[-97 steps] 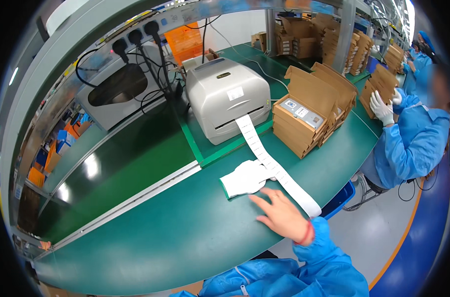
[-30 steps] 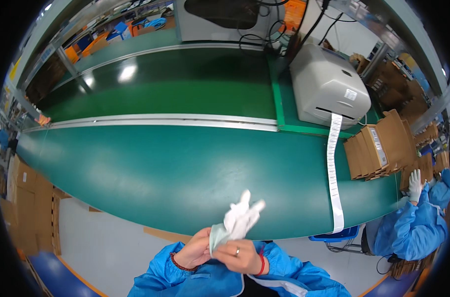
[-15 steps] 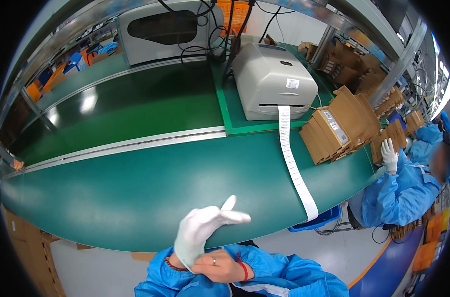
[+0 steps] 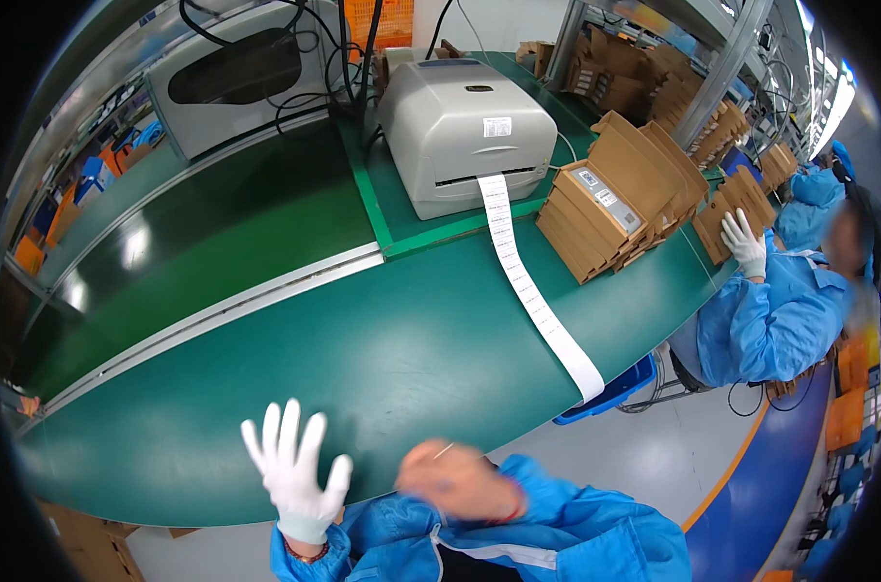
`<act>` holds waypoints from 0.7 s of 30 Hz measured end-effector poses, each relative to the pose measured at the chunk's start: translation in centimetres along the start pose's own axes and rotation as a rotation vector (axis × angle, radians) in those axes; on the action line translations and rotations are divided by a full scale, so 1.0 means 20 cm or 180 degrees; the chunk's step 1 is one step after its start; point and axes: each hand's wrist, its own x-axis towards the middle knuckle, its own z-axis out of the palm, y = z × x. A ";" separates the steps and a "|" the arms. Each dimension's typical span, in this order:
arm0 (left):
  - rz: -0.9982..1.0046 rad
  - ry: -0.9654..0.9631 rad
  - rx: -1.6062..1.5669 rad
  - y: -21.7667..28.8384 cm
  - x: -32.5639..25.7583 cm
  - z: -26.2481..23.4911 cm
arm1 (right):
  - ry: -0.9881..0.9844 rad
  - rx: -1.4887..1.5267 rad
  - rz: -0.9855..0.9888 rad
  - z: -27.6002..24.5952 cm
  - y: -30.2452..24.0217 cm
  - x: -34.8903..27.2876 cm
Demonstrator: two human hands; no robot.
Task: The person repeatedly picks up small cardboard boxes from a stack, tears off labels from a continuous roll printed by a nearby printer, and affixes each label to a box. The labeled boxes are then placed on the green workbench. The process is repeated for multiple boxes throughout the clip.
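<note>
My left hand (image 4: 293,468) wears a white glove and is raised over the near edge of the green table (image 4: 382,349), fingers spread, holding nothing. My right hand (image 4: 452,479) is bare and blurred, close to my chest beside the left wrist; its fingers look curled and I cannot tell if it holds anything. A long white strip of labels (image 4: 532,301) runs from the grey label printer (image 4: 464,121) across the table and over its near edge.
Stacks of brown cardboard boxes (image 4: 605,199) stand right of the printer. A co-worker in a blue coat with a white-gloved hand (image 4: 744,242) works at the right. A second grey machine (image 4: 232,73) with cables sits at the back. A blue bin (image 4: 615,393) stands under the table.
The white glove that lay on the table, then was being pulled on, is now fully on my left hand, which has opened its fingers. My right hand has let go of it.
</note>
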 end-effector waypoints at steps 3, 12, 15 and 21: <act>0.0256 -0.0476 -0.0255 0.09 0.08 0.07 | 0.1373 -0.2083 0.1175 -0.42 0.10 0.00; 0.1221 -0.2222 -0.3007 0.38 0.49 0.36 | 0.1736 -0.1999 0.2428 -0.74 0.34 -0.08; -0.1124 -0.3269 -0.5526 0.55 0.75 0.53 | 0.2253 -0.1021 0.2008 -0.72 0.37 -0.09; -0.1138 -0.2841 -0.6760 0.91 0.87 0.75 | 0.2410 -0.0410 0.1969 -0.70 0.27 -0.08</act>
